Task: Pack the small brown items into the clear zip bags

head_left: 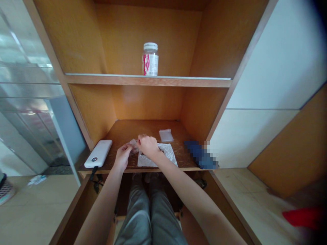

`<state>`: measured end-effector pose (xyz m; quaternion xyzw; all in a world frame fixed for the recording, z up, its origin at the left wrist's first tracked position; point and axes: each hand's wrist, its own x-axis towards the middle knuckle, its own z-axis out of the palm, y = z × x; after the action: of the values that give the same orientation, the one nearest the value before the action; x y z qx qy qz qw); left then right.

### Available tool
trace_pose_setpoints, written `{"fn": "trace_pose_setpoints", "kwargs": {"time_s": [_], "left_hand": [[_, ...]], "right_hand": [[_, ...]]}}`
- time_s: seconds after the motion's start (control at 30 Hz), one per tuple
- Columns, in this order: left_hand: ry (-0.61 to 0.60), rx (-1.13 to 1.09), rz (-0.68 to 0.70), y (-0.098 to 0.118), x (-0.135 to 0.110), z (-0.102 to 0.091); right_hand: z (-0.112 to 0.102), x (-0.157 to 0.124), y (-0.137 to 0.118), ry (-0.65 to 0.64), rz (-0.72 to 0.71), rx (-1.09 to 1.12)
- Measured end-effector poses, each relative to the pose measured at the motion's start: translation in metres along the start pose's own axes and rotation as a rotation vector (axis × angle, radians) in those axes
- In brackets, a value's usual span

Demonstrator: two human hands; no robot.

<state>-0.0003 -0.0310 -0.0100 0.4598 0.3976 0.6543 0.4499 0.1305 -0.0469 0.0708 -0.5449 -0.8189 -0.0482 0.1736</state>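
Looking crumpled, clear plastic (134, 145) is pinched by the left hand (123, 156), eight o'clock, and curled right hand (148, 146), three o'clock.

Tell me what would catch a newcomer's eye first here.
Probably the white-capped bottle, standing near the middle of the upper shelf. Below, the left hand and right hand hold clear plastic. A white device lies at the left end of the lower shelf.
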Motion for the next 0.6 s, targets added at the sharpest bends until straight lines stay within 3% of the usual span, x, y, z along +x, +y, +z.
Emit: {"fn": "trace_pose_setpoints", "kwargs": {"time_s": [0.2,0.4,0.6], "left_hand": [[0.019,0.001,0.001,-0.003,0.001,-0.002],[0.009,0.024,-0.031,-0.001,0.000,-0.002],[0.061,-0.048,-0.004,0.007,-0.002,0.001]], "right_hand": [[0.004,-0.006,0.006,-0.035,-0.180,-0.035],[0.010,-0.009,0.005,-0.072,-0.132,0.005],[0.014,-0.006,0.014,0.024,-0.059,0.252]]}}
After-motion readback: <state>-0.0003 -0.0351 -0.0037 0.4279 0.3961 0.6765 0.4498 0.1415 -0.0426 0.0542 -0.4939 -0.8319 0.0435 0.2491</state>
